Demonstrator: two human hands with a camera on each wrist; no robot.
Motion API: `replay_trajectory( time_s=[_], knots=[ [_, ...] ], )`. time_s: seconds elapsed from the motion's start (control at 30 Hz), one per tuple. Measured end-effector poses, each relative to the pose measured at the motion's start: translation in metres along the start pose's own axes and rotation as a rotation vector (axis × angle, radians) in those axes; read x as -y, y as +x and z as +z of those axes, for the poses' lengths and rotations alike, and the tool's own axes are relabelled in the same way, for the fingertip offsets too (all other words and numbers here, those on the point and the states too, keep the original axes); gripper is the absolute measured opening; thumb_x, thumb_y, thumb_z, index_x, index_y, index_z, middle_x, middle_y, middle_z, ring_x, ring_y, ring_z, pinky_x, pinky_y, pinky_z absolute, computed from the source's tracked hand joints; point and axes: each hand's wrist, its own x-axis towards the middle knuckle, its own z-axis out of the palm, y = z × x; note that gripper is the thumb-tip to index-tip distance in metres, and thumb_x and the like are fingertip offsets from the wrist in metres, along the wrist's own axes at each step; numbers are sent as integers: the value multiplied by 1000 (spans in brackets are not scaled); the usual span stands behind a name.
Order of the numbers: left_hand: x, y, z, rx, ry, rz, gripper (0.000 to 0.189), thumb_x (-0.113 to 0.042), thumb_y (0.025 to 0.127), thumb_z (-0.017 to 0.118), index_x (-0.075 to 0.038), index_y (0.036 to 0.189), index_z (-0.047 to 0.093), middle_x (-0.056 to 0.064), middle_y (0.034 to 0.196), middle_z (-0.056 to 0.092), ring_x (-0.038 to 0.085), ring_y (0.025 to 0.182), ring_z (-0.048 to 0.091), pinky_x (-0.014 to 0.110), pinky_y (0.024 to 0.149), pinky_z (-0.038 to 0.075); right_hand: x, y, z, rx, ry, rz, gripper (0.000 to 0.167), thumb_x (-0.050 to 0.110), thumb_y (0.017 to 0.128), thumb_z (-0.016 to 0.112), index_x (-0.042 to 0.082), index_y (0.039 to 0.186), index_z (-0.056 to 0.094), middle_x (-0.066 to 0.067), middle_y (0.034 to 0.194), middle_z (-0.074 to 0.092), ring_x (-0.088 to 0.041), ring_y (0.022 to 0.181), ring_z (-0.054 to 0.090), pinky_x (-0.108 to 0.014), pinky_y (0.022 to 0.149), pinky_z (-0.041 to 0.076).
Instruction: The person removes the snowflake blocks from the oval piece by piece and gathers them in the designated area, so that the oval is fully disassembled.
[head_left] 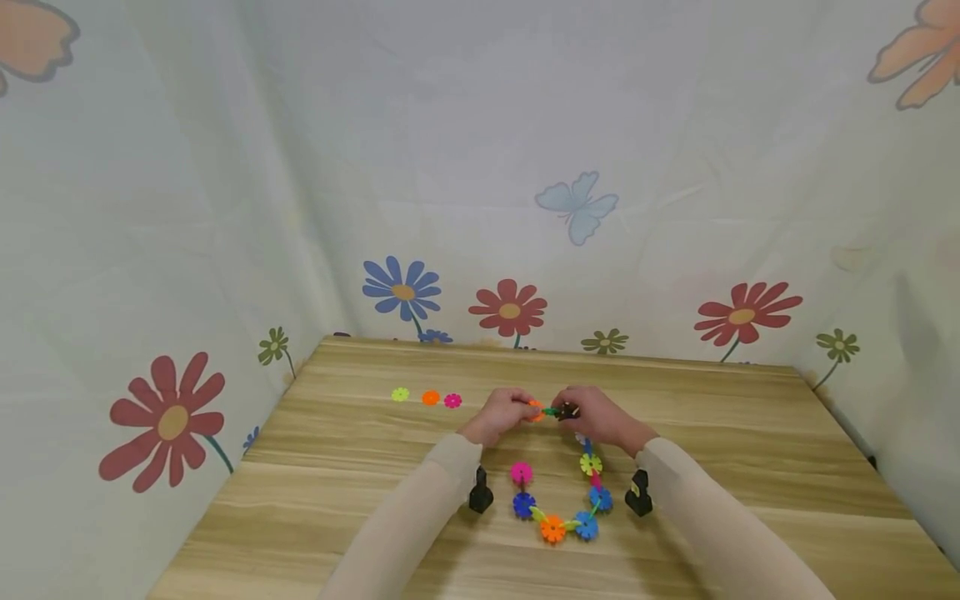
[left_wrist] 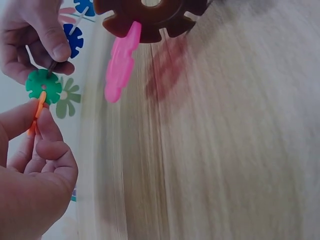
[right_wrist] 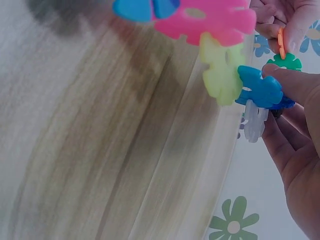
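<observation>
Orange disc [left_wrist: 38,113] is pinched by the left hand [head_left: 497,414], crosswise at the left edge of the green disc [left_wrist: 50,85] (a dark disc [head_left: 567,411] is pinched by the right hand [head_left: 600,419]).

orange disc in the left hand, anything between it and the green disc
Nothing visible: the orange disc, pinched in the left hand, meets the edge of the green disc directly. The right hand holds a dark piece on the green disc's opposite side.

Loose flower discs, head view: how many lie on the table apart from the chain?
3: yellow disc, orange disc, pink disc, left of the left hand; more could be hidden.
</observation>
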Motion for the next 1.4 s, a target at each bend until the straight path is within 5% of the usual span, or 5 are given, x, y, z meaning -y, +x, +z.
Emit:
replay_trajectory(
  time_s=[0.67, 0.97, 1.2, 1.4],
  knots=[
    [-3, 0, -2, -50, 77, 41, 9, -1, 84, 67, 1, 92, 64, 6, 84, 62, 20, 75, 59, 41, 75, 51, -1, 1, 0, -21, -16, -6, 20, 3, 81, 73, 10, 98, 67, 2, 90, 63, -13, 82, 61, -33, 74, 52],
    [5, -1, -19, -56, 106, 10, 15, -12, 85, 70, -3, 96, 64, 4, 84, 64, 22, 79, 61, 38, 75, 50, -1, -5, -2, -14, -18, 12, 19, 4, 81, 73, 8, 99, 68, 1, 92, 64, -15, 84, 62, -33, 75, 52],
    [7, -7, -36, 8, 96, 42, 22, -10, 88, 67, 2, 104, 57, 14, 83, 65, 28, 73, 61, 33, 67, 52, -1, -10, -6, -26, -19, 10, 18, 3, 81, 73, 7, 98, 68, -1, 91, 64, -16, 82, 62, -33, 73, 52],
    [8, -10, -49, -18, 86, 18, 27, -2, 88, 64, 2, 113, 56, 16, 88, 64, 29, 78, 64, 35, 73, 54, -1, -12, -5, -24, -9, 18, 18, 4, 82, 73, 6, 98, 68, 0, 90, 65, -14, 81, 61, -32, 73, 52]
  ],
)
